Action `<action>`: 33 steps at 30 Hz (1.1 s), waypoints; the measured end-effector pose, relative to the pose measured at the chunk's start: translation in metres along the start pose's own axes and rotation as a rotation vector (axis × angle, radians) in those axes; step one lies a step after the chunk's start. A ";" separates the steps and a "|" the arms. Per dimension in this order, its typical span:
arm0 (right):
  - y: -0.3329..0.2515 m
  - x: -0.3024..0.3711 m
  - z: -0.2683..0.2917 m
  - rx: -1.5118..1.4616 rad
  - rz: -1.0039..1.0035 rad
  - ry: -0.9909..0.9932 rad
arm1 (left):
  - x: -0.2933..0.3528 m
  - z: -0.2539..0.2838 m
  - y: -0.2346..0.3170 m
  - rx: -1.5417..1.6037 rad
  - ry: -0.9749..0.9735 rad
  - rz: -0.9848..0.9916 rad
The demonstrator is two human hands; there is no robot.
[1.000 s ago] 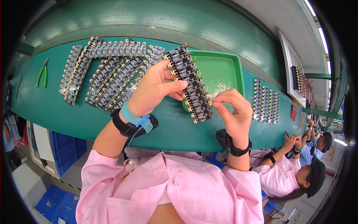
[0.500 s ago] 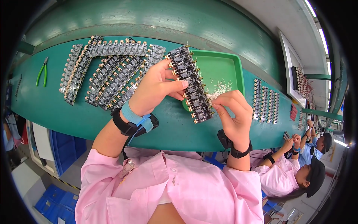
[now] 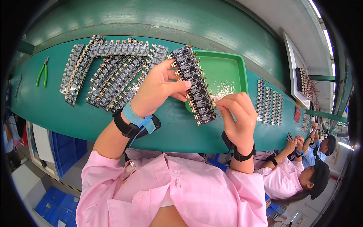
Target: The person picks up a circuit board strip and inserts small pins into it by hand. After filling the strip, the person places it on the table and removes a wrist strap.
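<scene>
A black and grey circuit-board strip (image 3: 191, 85) with brass-coloured parts along its edges is held tilted above the table. My left hand (image 3: 164, 89) grips its left side, the thumb lying on its face and the other fingers partly hidden behind. At the strip's lower right edge my right hand (image 3: 237, 115) is closed in a pinch, its fingertips by the small pins there. What it pinches is too small to make out. Behind the strip stands a green tray (image 3: 243, 70), with thin white pin-like pieces (image 3: 226, 89) heaped in its near part.
Many similar board strips (image 3: 121, 49) lie on the green table (image 3: 68, 117) at the left, some overlapping. Green-handled cutters (image 3: 45, 75) lie farther left. Several strips (image 3: 269, 102) stand in rows right of the tray. Two co-workers (image 3: 291, 174) sit at the right.
</scene>
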State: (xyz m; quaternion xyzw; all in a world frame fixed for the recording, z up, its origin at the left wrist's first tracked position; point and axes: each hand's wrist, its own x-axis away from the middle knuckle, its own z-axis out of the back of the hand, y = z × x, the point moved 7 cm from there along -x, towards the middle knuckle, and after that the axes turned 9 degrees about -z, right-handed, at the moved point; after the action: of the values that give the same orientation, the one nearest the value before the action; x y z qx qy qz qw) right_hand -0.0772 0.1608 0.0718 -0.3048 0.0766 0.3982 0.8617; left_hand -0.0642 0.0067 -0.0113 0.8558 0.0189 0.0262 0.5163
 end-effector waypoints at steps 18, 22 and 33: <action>0.003 0.001 -0.002 -0.028 -0.053 0.004 | 0.000 0.001 -0.001 0.003 0.009 0.001; 0.006 0.000 -0.005 -0.028 -0.082 -0.014 | 0.001 -0.002 0.002 0.007 -0.009 0.002; 0.013 -0.007 -0.012 -0.173 -0.066 -0.134 | 0.002 -0.003 0.000 0.012 -0.054 0.014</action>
State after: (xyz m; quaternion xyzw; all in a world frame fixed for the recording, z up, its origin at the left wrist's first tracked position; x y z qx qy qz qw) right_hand -0.0905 0.1560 0.0586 -0.3531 -0.0261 0.3944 0.8480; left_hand -0.0624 0.0100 -0.0100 0.8594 -0.0009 0.0066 0.5113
